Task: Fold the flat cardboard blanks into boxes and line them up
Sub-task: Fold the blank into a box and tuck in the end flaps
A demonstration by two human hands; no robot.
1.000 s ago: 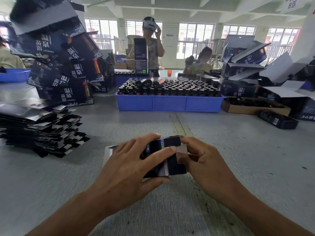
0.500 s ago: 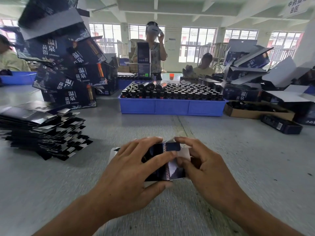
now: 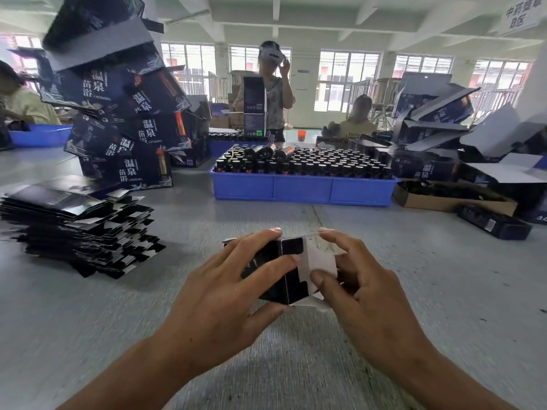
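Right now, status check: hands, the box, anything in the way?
Left hand grips small dark cardboard box. Right hand pinches its white end flap, not yet tucked. Grey tabletop around it unobstructed; stack of flat blanks off left.

We read 温泉 and 苗浴 in white characters on the dark folded boxes [image 3: 130, 134] stacked at the far left of the counter, and again on a dark box [image 3: 426, 170] right of the blue crate. A hanging ceiling sign [image 3: 519, 14] ends in B区; its upper line is too blurred. The seated person's shirt [image 3: 355, 133] shows "Hello".
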